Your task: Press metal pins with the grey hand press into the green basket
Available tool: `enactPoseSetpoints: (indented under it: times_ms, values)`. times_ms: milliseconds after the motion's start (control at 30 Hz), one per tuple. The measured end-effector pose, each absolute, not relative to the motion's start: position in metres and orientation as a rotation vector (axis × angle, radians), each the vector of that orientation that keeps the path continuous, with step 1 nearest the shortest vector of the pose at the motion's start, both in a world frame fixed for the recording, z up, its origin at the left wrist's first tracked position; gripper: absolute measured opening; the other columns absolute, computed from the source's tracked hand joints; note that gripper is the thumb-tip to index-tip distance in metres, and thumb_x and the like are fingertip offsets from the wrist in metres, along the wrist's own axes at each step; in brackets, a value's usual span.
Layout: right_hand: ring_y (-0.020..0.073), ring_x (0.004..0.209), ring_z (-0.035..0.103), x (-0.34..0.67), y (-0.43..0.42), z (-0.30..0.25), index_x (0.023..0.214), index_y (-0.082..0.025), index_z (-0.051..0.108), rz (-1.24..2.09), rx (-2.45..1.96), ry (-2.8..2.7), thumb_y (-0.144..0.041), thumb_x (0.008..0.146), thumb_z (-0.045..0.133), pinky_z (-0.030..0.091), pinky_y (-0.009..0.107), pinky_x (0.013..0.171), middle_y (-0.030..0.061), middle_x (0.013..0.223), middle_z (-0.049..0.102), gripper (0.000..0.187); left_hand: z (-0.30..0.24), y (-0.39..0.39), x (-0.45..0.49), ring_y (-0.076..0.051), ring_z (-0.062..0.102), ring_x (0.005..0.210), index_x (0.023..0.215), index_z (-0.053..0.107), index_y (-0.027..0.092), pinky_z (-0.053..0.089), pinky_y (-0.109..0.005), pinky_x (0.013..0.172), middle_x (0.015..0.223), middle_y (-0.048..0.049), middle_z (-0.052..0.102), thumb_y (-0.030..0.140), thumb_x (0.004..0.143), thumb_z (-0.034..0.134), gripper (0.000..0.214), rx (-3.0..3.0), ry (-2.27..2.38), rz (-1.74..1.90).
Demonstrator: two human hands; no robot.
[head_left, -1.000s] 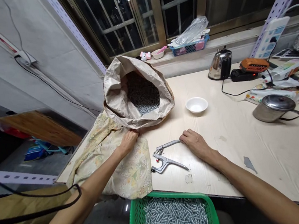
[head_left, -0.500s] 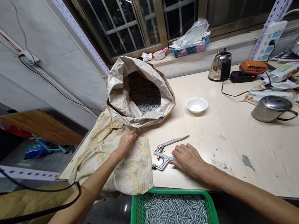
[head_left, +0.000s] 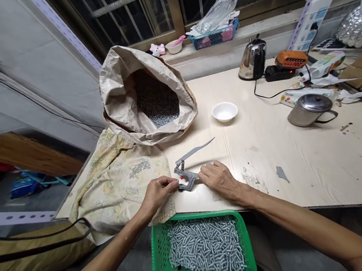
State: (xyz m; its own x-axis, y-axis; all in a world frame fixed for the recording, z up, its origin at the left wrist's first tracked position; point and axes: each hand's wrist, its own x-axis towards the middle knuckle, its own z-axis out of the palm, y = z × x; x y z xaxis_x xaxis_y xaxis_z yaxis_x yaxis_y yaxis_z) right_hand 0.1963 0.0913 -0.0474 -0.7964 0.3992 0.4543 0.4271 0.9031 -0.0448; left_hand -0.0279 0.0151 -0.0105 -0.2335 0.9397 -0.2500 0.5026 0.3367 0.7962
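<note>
Right hand [head_left: 217, 180] holding press pliers [head_left: 189, 172], left hand [head_left: 158, 191] at its head

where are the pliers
Head view: the pliers lie at the front edge of the table, right of the cloth, left hand at their head, right hand on the handle.
</note>
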Motion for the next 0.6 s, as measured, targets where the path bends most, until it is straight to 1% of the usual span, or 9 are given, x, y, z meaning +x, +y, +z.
enactPoseSetpoints:
  times_ms: [133,267,367,500,600]
  values:
    - [0.0151,0.067,0.041,0.197,0.092,-0.046,0.080,-0.018,0.055,-0.116,-0.604,-2.606,-0.012,0.100,0.031,0.019,0.034,0.063,0.0014,0.072,0.057,0.032,-0.010,0.018,-0.022,-0.018,0.061,0.066,0.070,0.074,0.014,0.045,-0.026,0.062,0.069,-0.0055,0.070,0.049,0.067,0.066,0.035,1.292,1.900,0.749]
    - [0.0150,0.067,0.041,0.196,0.093,-0.047,0.081,-0.018,0.055,-0.073,-0.628,-2.610,-0.011,0.100,0.031,0.018,0.034,0.064,0.0015,0.073,0.057,0.031,-0.012,0.022,-0.022,-0.018,0.061,0.067,0.068,0.073,0.015,0.043,-0.026,0.060,0.069,-0.0056,0.070,0.048,0.069,0.064,0.034,1.346,1.924,0.672]
    - [0.0154,0.067,0.040,0.196,0.094,-0.052,0.081,-0.018,0.055,-0.075,-0.652,-2.610,-0.010,0.099,0.032,0.018,0.034,0.064,0.0016,0.074,0.057,0.030,-0.018,0.023,-0.023,-0.016,0.058,0.063,0.067,0.072,0.014,0.039,-0.024,0.057,0.067,-0.0046,0.069,0.047,0.070,0.063,0.034,1.339,1.927,0.629]
    - [0.0165,0.069,0.041,0.195,0.097,-0.060,0.080,-0.018,0.054,-0.102,-0.682,-2.618,-0.010,0.099,0.034,0.019,0.034,0.066,0.0016,0.074,0.057,0.028,-0.018,0.029,-0.026,-0.012,0.049,0.051,0.064,0.068,0.013,0.034,-0.023,0.051,0.055,-0.0006,0.060,0.052,0.063,0.066,0.040,1.216,1.856,0.546]
    - [0.0165,0.070,0.041,0.195,0.099,-0.064,0.080,-0.018,0.053,-0.063,-0.696,-2.634,-0.010,0.098,0.036,0.019,0.034,0.068,0.0014,0.076,0.057,0.026,-0.010,0.037,-0.026,-0.010,0.047,0.049,0.060,0.064,0.014,0.035,-0.023,0.052,0.051,0.0012,0.057,0.054,0.055,0.070,0.041,1.118,1.766,0.424]
